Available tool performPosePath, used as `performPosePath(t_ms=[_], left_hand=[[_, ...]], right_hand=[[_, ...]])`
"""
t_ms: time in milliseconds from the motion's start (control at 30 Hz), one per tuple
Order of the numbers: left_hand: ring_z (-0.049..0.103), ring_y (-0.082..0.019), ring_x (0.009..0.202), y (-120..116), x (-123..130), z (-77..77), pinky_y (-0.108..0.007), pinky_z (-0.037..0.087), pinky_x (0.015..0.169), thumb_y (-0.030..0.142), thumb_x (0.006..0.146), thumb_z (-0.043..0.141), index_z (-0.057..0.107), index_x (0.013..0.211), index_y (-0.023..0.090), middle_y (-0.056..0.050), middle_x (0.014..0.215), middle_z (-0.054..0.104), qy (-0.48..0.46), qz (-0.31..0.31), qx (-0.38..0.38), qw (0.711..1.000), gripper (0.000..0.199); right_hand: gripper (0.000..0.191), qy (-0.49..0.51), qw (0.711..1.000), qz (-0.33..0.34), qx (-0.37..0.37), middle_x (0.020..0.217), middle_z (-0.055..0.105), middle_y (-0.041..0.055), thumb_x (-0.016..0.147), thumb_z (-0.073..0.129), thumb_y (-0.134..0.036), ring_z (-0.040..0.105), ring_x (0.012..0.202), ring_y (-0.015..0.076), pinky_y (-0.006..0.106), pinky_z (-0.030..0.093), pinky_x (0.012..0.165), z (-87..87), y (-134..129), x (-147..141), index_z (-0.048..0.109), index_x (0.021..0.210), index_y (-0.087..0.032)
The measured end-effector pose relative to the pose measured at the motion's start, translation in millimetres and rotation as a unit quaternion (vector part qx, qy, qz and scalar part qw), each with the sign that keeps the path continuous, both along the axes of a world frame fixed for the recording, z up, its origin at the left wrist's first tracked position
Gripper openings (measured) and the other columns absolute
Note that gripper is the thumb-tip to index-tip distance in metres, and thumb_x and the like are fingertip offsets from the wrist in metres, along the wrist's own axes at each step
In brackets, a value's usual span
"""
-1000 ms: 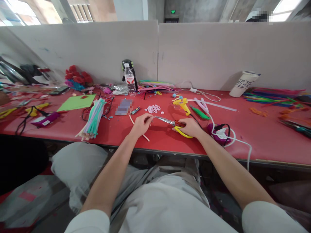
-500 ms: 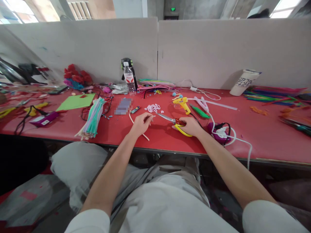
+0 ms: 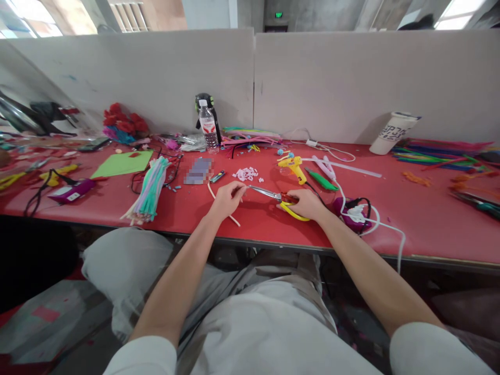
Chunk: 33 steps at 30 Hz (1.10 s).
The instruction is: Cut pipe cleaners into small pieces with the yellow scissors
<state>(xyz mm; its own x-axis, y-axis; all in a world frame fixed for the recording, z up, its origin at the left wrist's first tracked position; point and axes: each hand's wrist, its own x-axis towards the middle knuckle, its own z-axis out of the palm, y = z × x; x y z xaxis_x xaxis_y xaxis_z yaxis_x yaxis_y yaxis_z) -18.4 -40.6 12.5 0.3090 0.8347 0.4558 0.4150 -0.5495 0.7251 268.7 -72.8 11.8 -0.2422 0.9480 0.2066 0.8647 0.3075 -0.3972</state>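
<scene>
My right hand is wrapped round the yellow and red handles of a pair of scissors, whose blades point left. The blade tips meet my left hand, which is pinched on something I cannot make out at its fingertips. A pale pipe cleaner lies on the table under and beside my left hand. Just behind the blades is a heap of small pale pink pieces. A small cutter lies behind my left hand.
On the red table are a yellow glue gun, a pink glue gun, a purple power block with white cables, pastel pipe cleaners, green paper, a bottle and a white cup.
The scissors' blades have tilted slightly, their tips now a little higher and closer to my left fingertips. Both hands have stayed nearly where they were.
</scene>
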Motion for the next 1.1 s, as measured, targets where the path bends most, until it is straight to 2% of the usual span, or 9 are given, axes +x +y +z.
performPosePath(t_ms=[367,600,1100], left_hand=[[0.062,-0.012,0.059,-1.4,-0.3,2.0,-0.026,0.049,0.063,0.041,0.094,0.051,0.063,0.089,0.018,-0.002,0.076,0.068,0.004,0.003,0.000,1.000,0.027],[0.061,-0.012,0.058,0.1,0.1,0.6,-0.025,0.049,0.062,0.043,0.093,0.053,0.065,0.091,0.017,-0.002,0.076,0.068,-0.002,0.005,0.002,1.000,0.029],[0.062,-0.012,0.059,1.1,-0.8,-0.8,-0.025,0.049,0.062,0.038,0.093,0.053,0.063,0.089,0.017,-0.002,0.075,0.067,0.000,0.006,0.006,1.000,0.023]], right_hand=[[0.046,-0.011,1.000,-0.010,0.015,0.057,0.051,-0.0007,0.074,0.063,-0.063,0.040,0.055,0.0123,0.028,0.023,0.054,-4.3,3.7,1.3,0.049,0.061,-0.021],[0.048,0.047,0.999,0.010,0.014,0.057,0.048,-0.0026,0.073,0.064,-0.064,0.039,0.054,0.0108,0.027,0.024,0.053,-5.7,2.4,3.6,0.048,0.062,-0.020],[0.048,0.008,1.000,0.002,0.003,0.057,0.050,-0.0021,0.072,0.064,-0.064,0.039,0.055,0.0112,0.028,0.023,0.053,-3.9,2.5,1.5,0.049,0.061,-0.020]])
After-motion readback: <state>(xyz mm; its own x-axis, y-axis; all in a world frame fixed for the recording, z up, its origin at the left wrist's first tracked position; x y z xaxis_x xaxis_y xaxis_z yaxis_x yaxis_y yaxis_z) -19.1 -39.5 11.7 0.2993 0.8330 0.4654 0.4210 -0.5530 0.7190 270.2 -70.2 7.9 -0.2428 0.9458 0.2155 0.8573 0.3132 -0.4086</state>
